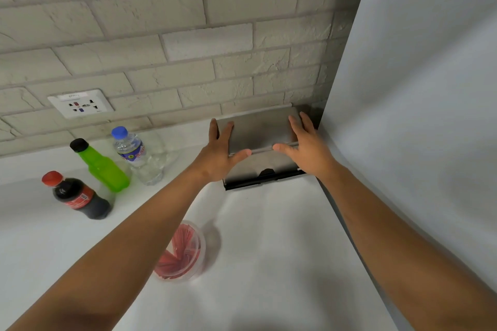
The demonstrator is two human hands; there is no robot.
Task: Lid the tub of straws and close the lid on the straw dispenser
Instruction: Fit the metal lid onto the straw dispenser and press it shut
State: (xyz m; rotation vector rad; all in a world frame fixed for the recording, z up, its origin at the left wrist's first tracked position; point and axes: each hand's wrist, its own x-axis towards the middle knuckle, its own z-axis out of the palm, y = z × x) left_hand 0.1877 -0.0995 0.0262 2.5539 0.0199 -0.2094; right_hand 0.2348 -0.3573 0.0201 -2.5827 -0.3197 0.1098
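Nearest on the white bench [269,263], the clear tub of red straws [183,252] sits partly behind the left forearm; whether its lid is on, I can't tell. Farther back, the steel straw dispenser [262,169] stands in the corner beside a grey panel [416,115]. The left hand [219,153] and right hand [306,148] lie flat on its lid [259,130], fingers [228,129] spread wide, gripping nothing. Press evenly at both ends so it seats square, I'd say.
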